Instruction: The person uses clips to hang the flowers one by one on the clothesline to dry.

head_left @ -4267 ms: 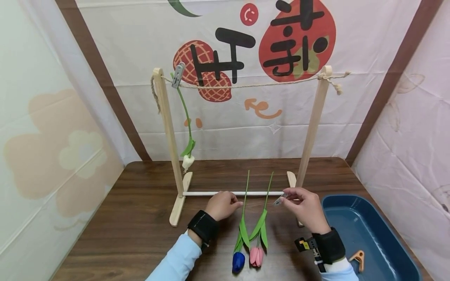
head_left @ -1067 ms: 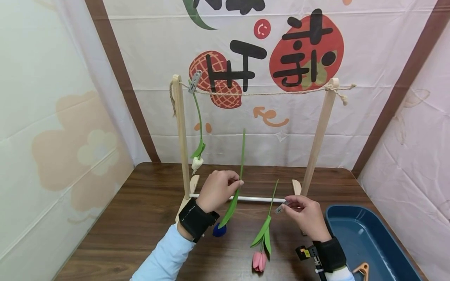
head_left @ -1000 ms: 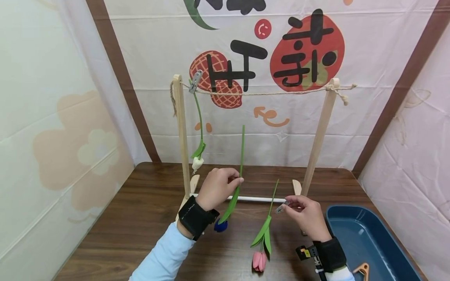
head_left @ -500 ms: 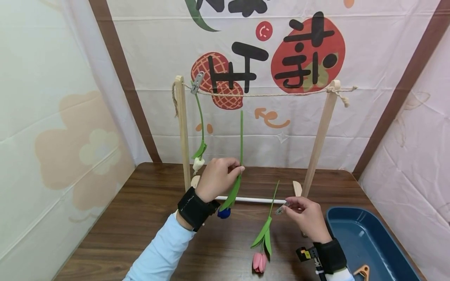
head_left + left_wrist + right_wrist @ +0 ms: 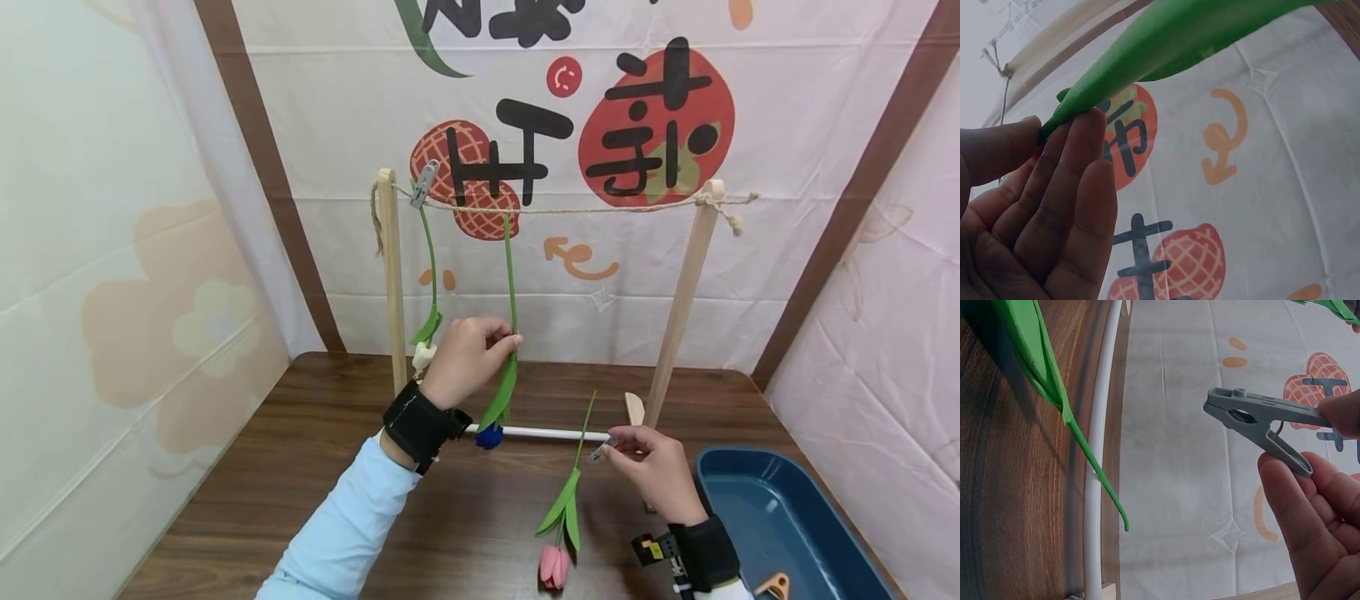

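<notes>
Between thumb and fingers my left hand (image 5: 468, 358) pinches the green stem of the blue tulip (image 5: 490, 437), which hangs head down. The stem's upper tip overlaps the rope (image 5: 600, 210) in the head view. In the left wrist view a green leaf (image 5: 1166, 44) crosses above the fingers. My right hand (image 5: 658, 468) pinches a grey clothespin (image 5: 1260, 415) by its handles, low at the right of the rack; its jaws look closed. A pink tulip (image 5: 554, 567) lies on the table beside that hand. Another grey clothespin (image 5: 424, 183) fixes a white tulip (image 5: 423, 357) to the rope's left end.
The rope runs between two wooden posts (image 5: 684, 308), joined low down by a white rod (image 5: 555, 432). At the right a blue tray (image 5: 780, 475) contains an orange clothespin (image 5: 774, 586). A printed cloth (image 5: 637, 325) hangs behind the wooden table (image 5: 247, 500).
My left hand has picked the blue tulip off the table and raised it, stem upward, to the rope. The right hand stays low, still pinching the clothespin. The camera view has shifted slightly.
</notes>
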Demonstrator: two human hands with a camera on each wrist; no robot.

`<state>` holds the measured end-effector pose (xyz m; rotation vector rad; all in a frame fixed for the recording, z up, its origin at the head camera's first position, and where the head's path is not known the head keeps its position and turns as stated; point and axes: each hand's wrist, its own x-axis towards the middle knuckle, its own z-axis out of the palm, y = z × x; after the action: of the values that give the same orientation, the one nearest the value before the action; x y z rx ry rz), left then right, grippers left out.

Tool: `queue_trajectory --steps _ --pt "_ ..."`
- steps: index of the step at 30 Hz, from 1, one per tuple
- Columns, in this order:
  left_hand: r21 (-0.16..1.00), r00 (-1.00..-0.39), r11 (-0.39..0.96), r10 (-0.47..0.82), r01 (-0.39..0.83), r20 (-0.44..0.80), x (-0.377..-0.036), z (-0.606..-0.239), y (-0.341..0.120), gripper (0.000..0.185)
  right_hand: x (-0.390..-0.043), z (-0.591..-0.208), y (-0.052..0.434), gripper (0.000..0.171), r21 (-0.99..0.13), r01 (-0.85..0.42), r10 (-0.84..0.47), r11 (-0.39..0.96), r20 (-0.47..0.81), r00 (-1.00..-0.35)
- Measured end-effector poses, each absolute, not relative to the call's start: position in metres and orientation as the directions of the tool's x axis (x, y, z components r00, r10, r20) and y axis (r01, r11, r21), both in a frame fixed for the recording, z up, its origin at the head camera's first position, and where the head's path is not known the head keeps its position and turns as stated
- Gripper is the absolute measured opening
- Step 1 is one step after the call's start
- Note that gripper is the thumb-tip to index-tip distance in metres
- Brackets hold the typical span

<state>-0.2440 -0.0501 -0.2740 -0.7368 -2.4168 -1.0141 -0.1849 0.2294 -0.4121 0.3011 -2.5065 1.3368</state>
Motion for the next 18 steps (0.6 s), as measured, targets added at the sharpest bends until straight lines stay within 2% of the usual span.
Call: queue_trajectory --steps 18 --pt "0.507 -0.766 0.605 0.300 0.614 0.569 -0.259 -0.262 -0.051 0.019 -0.184 -0.415 0.230 0.019 -0.778 -0.325 -0.060 0.538 0.349 -0.935"
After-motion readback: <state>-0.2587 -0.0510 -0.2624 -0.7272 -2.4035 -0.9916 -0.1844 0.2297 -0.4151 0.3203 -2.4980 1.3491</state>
